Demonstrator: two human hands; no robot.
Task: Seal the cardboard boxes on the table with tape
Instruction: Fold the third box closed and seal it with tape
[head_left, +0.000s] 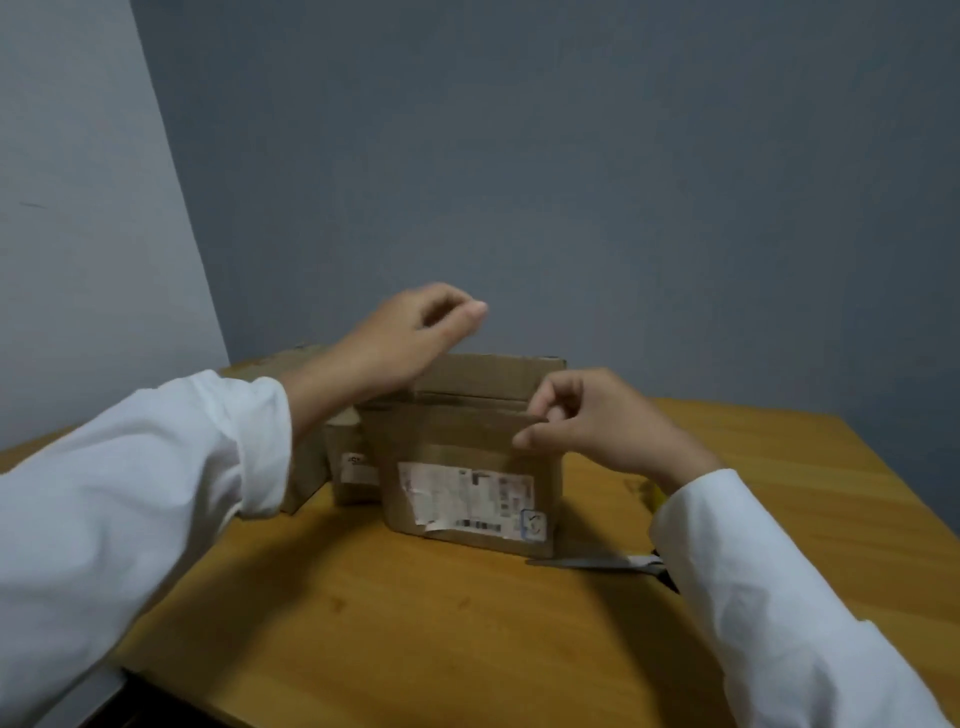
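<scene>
Grey walls behind a wooden table (467, 649), brown labelled cardboard box (467, 483) mid-table, right hand (597, 421) pinching its near flap, left hand (405, 338) curled empty above the far flap, risking flaps springing open before taping

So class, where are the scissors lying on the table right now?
In the head view the scissors lie flat on the wooden table, right of centre, just off the front right corner of the labelled cardboard box, partly hidden under the right sleeve.
</scene>
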